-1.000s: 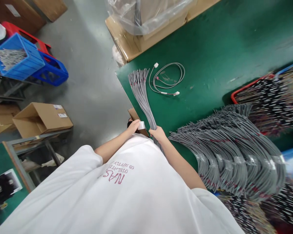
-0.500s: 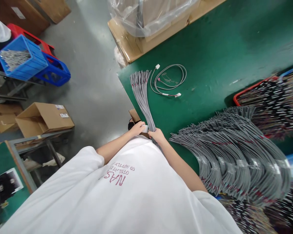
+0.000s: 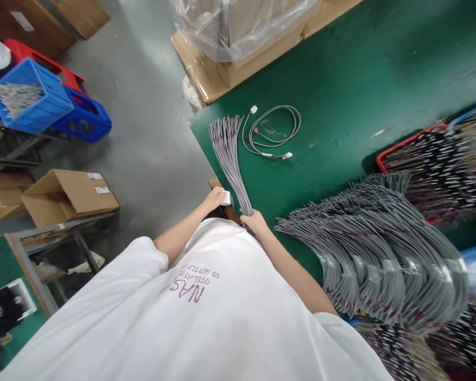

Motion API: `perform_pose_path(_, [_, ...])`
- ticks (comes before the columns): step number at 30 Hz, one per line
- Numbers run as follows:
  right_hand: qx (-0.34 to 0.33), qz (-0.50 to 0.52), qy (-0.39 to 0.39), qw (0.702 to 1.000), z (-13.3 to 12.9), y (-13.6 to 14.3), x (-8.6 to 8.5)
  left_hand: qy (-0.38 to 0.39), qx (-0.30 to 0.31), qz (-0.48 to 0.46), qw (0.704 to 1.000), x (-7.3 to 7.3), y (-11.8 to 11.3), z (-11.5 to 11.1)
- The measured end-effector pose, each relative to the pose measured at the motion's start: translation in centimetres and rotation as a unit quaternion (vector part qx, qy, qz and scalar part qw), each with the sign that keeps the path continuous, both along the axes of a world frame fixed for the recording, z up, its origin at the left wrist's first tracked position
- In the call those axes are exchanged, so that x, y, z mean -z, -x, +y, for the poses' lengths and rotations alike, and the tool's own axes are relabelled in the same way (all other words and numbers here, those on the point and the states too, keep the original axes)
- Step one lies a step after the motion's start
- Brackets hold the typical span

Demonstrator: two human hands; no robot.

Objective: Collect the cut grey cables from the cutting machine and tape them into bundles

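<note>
My right hand (image 3: 255,222) is wrapped round the near part of a bundle of grey cables (image 3: 234,164). The bundle lies along the left edge of the green table, its loose ends fanned out at the far end with red bits among them. In my left hand (image 3: 214,199) is a small white roll of tape (image 3: 226,198), held to the left of the bundle and apart from it. Beyond the bundle, a looped grey cable (image 3: 275,143) with white connectors rests on the table.
Several taped grey bundles (image 3: 381,254) are piled at the right, beside a red-rimmed bin (image 3: 383,161) of dark wires. Cardboard with plastic film (image 3: 238,69) stands at the far table edge. Across the floor are a blue crate (image 3: 51,100) and an open carton (image 3: 83,196).
My left hand has moved left with the tape, away from the bundle and my right hand. My right hand keeps its grip. The whole view has shifted slightly.
</note>
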State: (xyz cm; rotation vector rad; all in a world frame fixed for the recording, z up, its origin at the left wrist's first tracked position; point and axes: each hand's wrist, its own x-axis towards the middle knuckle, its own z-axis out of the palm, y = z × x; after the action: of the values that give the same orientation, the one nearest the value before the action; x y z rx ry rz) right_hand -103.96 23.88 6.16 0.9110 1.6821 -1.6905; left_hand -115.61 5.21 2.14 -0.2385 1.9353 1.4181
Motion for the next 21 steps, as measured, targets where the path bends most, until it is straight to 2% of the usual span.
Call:
perform_pose_path(4, [0.028, -0.013, 0.048, 0.998, 0.2, 0.1, 0.3, 0.007, 0.084, 0.056, 0.995, 0.1, -1.6, 0.7])
perform_pose_path(7, [0.025, -0.034, 0.063, 0.997, 0.3, 0.2, 0.8, 0.015, 0.117, 0.080, 0.990, 0.5, -3.4, 1.4])
perform_pose_path(12, [0.012, -0.054, 0.059, 0.997, -0.2, 0.3, 1.7, 0.015, 0.132, 0.098, 0.986, 1.0, -4.8, 1.8])
perform_pose_path(21, [0.012, -0.038, 0.025, 0.999, -0.8, 0.0, 2.1, 0.004, 0.114, 0.088, 0.990, 0.6, -3.5, 1.4])
